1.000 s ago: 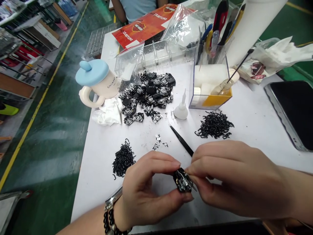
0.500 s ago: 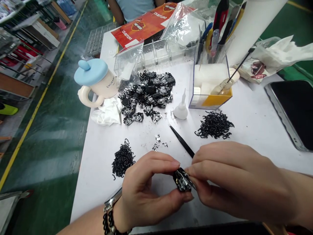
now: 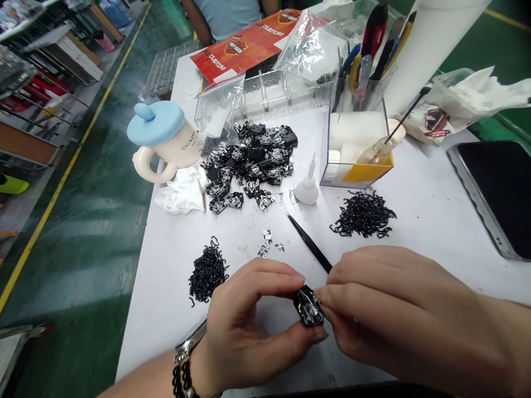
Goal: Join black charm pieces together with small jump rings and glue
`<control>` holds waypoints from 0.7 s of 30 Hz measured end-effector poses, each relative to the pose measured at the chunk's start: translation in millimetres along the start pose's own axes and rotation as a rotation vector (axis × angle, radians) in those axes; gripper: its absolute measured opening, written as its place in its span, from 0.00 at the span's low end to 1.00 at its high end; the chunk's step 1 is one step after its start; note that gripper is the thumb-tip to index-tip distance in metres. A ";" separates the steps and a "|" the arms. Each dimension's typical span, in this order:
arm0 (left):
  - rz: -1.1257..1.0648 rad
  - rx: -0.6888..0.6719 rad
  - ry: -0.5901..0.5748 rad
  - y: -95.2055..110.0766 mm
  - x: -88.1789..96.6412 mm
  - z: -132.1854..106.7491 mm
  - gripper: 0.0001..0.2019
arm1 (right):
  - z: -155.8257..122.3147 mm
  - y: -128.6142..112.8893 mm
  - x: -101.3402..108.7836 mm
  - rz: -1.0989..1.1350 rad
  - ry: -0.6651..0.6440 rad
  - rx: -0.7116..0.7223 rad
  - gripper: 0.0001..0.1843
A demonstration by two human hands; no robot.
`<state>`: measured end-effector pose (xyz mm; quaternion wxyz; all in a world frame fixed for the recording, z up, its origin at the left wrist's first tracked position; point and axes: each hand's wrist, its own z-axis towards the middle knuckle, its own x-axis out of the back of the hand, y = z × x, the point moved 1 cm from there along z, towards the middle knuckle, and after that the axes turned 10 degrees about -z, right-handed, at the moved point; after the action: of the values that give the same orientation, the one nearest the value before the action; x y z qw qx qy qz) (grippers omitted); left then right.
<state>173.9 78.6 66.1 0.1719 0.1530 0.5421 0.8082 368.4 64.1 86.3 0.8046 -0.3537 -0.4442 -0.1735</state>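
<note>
Head view shows us at close fingerwork on one piece, and we judge that the step in hand is handling that single part, with the next move calling for steady fingertips. Our left hand (image 3: 244,326) is curled almost closed, its thumb and forefinger pinching the black-and-silver metal piece (image 3: 308,306), which sits just above the white-covered workbench (image 3: 157,331) between both hands. Our right hand (image 3: 394,309) is nearly closed with its fingertips against the piece's right side, though we cannot tell whether they grip it. We count one large heap of black-and-silver parts (image 3: 249,163), two heaps of black wire hooks (image 3: 207,272) (image 3: 364,214), and a few tiny silver bits (image 3: 266,235), too small to count exactly. One pair of black tweezers (image 3: 309,243) lies just beyond our right hand, near one white glue bottle (image 3: 307,190). One blue-lidded mug (image 3: 160,124) stands further off, and a co-worker's torso (image 3: 222,14) shows beyond the bench.
</note>
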 end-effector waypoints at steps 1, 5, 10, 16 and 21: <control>-0.001 0.006 0.001 0.1 -0.1 0.0 0.21 | 0.0 -0.1 0.0 0.002 -0.002 0.000 0.07; 0.004 0.017 0.006 1.5 -0.1 0.6 0.20 | -0.7 -0.6 -1.5 -0.001 0.006 -0.010 0.06; 0.004 0.016 0.012 1.2 0.3 0.1 0.20 | -0.2 -0.7 -4.4 0.021 0.026 -0.028 0.07; -0.040 0.049 0.029 -0.1 0.1 -1.3 0.20 | 1.6 0.6 -3.1 0.029 0.028 0.006 0.07; -0.051 0.054 0.032 -0.4 -0.6 -1.3 0.19 | -0.2 0.8 -3.5 0.026 0.042 0.003 0.05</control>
<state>173.9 77.4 65.3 0.1797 0.1308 0.5702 0.7908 367.1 64.4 83.0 0.8164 -0.3547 -0.4229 -0.1699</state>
